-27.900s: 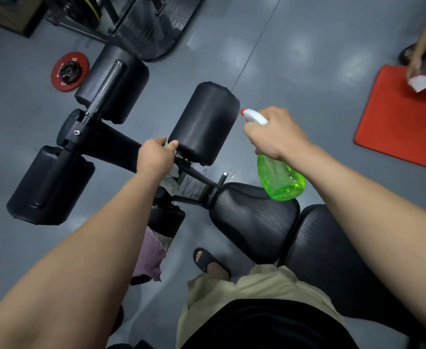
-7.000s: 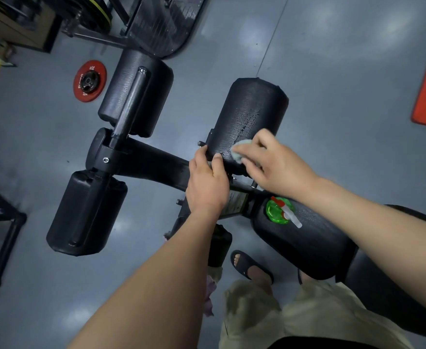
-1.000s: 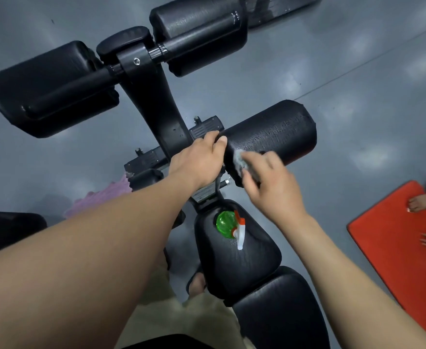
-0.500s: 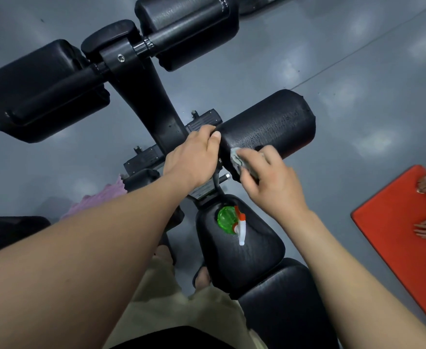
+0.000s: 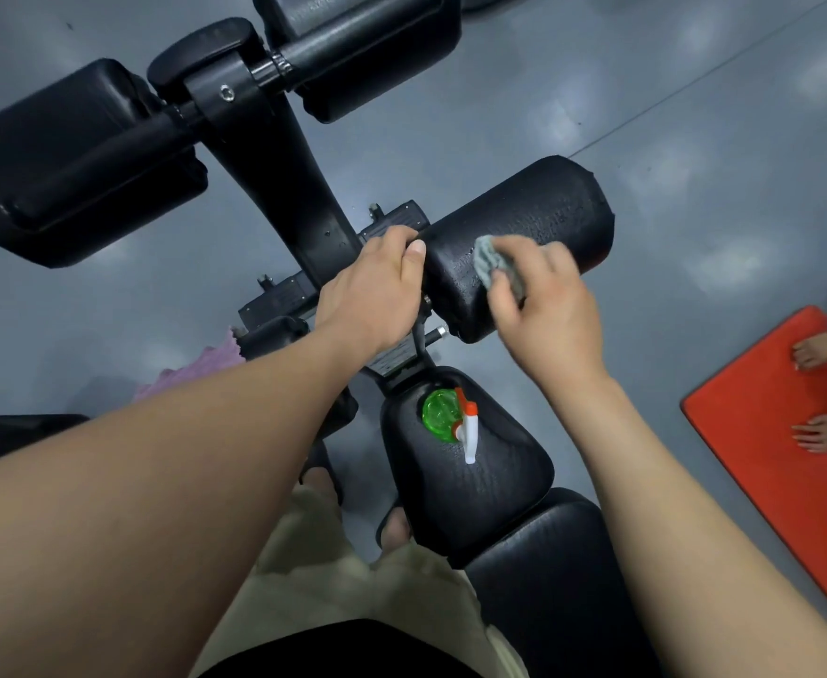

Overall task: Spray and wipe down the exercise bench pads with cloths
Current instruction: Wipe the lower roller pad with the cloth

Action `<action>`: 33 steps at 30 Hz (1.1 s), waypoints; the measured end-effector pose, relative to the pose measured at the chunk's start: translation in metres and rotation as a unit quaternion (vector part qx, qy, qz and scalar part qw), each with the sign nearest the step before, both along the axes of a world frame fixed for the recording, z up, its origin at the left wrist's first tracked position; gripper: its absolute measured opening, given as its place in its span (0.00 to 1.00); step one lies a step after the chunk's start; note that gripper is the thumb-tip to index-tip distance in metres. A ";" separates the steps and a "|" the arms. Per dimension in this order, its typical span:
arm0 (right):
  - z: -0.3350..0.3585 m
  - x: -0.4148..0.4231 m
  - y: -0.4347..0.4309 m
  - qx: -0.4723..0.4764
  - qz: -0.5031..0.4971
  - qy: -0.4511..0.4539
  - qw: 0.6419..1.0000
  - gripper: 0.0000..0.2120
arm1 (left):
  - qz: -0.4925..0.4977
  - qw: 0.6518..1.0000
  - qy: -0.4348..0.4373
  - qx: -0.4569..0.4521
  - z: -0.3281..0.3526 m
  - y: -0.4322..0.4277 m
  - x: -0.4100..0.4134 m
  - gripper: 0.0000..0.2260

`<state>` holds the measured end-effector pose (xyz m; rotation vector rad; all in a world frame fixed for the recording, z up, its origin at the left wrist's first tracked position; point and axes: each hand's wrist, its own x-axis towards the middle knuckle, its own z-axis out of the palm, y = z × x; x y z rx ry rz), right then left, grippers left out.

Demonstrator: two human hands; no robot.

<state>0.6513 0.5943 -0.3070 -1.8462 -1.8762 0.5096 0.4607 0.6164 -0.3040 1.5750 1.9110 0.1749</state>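
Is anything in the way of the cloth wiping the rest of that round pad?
Nothing visible. The right hand holds the cloth against the pad; the left hand grips the frame beside the pad's inner end.

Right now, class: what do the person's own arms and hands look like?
The left hand and right hand wear no gloves; no ring, watch or band shows. Both forearms are bare, no sleeve in view.

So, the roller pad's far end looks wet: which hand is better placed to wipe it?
Right hand: it presses the grey cloth on the roller pad. The left hand holds the pad's near end, without a cloth.
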 end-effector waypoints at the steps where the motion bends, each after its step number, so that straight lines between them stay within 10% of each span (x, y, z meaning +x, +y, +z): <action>1: 0.000 0.002 0.004 -0.005 -0.031 0.008 0.999 0.15 | 0.000 1.000 -0.001 0.003 0.000 0.000 0.000 0.18; 8: 0.003 -0.016 -0.015 0.007 0.099 -0.015 0.995 0.15 | -0.002 1.000 -0.005 0.017 0.000 -0.001 -0.001 0.16; 15: 0.000 0.004 0.016 -0.007 -0.074 0.004 0.997 0.16 | -0.003 1.000 -0.004 0.012 0.001 0.000 0.000 0.16; 21: -0.005 -0.007 -0.011 0.005 0.084 -0.019 0.996 0.21 | -0.008 1.000 0.004 0.014 0.000 0.000 0.001 0.18; 33: -0.003 0.030 0.024 -0.015 -0.079 0.014 0.997 0.18 | -0.015 0.999 0.027 -0.010 -0.001 0.004 0.004 0.26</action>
